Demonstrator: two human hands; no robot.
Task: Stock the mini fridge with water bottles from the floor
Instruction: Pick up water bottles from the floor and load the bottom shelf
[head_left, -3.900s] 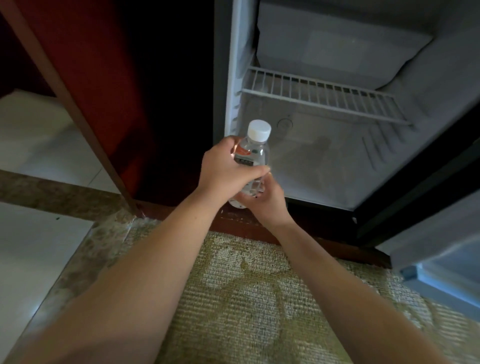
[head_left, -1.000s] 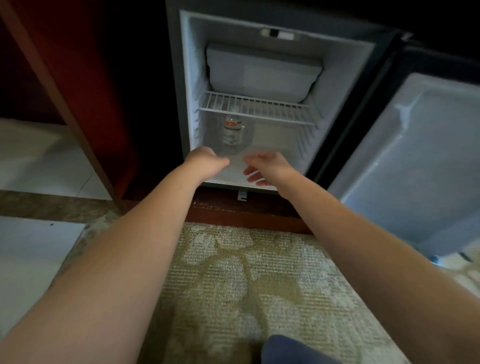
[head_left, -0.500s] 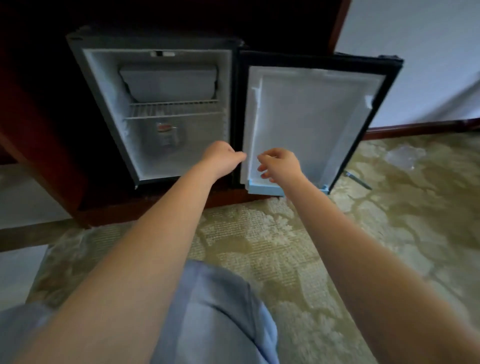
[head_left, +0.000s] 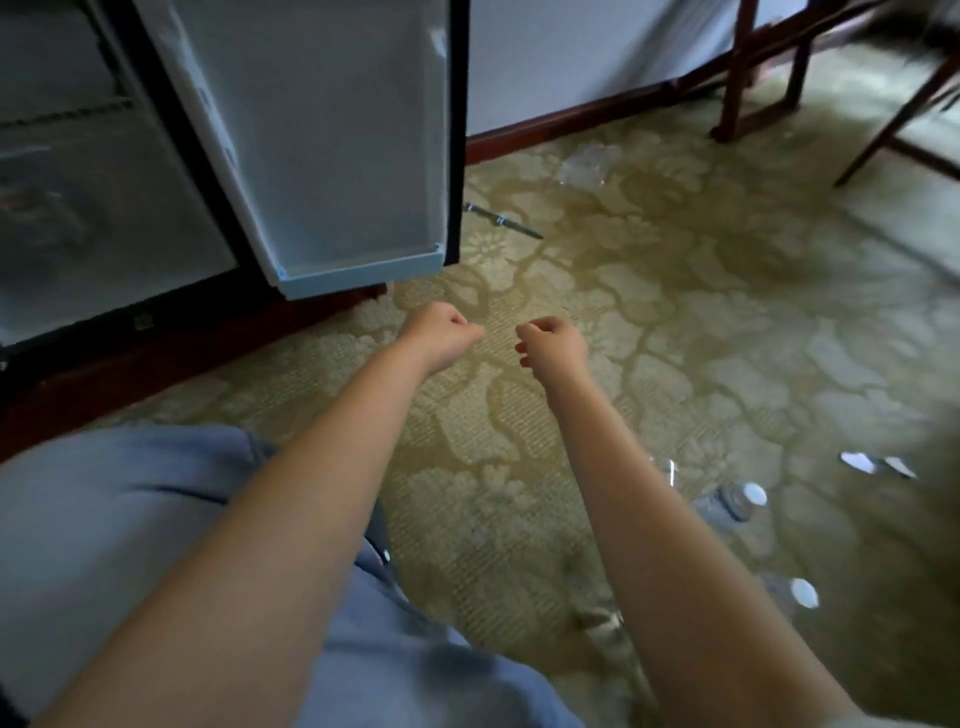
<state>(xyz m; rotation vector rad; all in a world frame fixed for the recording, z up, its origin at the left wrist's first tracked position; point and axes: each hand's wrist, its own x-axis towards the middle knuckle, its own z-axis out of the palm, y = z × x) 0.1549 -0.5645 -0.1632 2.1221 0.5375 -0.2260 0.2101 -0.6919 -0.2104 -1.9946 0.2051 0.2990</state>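
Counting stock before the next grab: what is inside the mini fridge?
In the mini fridge, one blurred bottle with a red label shows below the wire shelf. The interior's left side is cut off by the frame, so more there cannot be ruled out.

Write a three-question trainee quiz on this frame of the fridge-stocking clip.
1. True or false: the left hand holds a bottle.
2. Pick one: the fridge door is A) shut, B) swung open, C) lying flat on the floor.
3. Fill the gap: the white-capped water bottles lie on the carpet to the person's ____ side.

Key: 1 false; 2 B; 3 right.
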